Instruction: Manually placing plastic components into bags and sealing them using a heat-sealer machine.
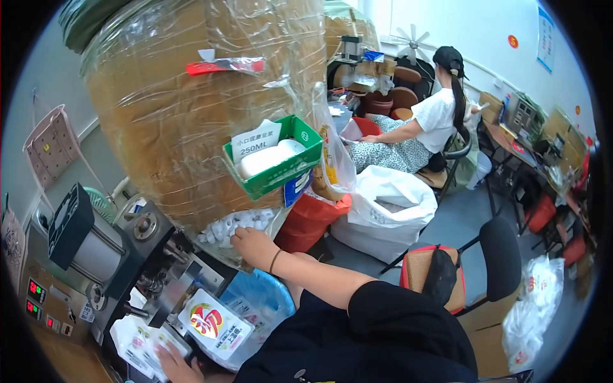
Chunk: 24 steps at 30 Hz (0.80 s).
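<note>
My right hand point(254, 250) reaches into a heap of small white plastic pieces point(220, 228) at the foot of a large film-wrapped carton. Its fingers are bent down among them; whether they pinch one is hidden. At the lower left, my left hand point(177, 365) lies with spread fingers on a stack of flat white printed pouches point(142, 345). Another white pouch point(217, 325), with a red and yellow print, lies face up beside the press machine point(153, 287). Below it, a blue plastic basin point(281, 290) holds more pouches.
The wrapped carton point(172, 115) fills the upper left, with a green box point(274, 175) of white items fixed to it. A red bag point(310, 220), a white sack point(383, 220) and a chair point(501, 258) stand to the right. A seated person point(428, 121) works farther back.
</note>
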### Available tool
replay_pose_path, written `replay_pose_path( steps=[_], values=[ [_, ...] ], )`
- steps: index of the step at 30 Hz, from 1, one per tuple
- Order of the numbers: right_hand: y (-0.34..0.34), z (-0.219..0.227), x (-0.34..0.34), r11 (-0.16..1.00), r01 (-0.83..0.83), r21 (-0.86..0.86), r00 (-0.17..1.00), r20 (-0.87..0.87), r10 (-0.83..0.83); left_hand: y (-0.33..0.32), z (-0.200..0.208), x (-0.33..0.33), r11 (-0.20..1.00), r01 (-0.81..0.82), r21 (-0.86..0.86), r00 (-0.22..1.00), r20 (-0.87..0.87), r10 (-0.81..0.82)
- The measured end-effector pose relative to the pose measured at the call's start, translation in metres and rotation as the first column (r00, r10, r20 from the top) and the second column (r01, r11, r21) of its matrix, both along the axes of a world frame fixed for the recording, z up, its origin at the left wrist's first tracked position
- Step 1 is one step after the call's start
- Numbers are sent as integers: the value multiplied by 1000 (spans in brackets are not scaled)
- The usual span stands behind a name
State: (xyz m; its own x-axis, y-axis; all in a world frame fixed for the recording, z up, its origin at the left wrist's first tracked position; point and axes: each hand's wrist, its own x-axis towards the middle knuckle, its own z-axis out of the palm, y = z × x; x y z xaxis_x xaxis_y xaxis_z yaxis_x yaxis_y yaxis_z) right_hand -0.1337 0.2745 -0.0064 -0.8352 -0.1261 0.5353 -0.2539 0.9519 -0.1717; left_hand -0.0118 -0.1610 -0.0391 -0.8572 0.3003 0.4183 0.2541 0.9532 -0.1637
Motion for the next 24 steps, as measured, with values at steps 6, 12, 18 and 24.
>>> replay_pose_path(
  steps=[6,12,18,24],
  values=[
    [22,33,25,916,-142,-376,990,-38,138,-36,5,7,445,-66,893,965,171,-201],
    [6,74,59,749,-477,-461,839,15,544,98,93,42,162,-289,944,899,325,-293],
    [-55,91,74,181,-326,-928,674,-94,733,152,72,33,294,-290,911,775,403,-487],
    [-67,85,68,623,-590,-514,633,185,752,158,58,51,-141,-639,756,544,315,-778]
  ],
)
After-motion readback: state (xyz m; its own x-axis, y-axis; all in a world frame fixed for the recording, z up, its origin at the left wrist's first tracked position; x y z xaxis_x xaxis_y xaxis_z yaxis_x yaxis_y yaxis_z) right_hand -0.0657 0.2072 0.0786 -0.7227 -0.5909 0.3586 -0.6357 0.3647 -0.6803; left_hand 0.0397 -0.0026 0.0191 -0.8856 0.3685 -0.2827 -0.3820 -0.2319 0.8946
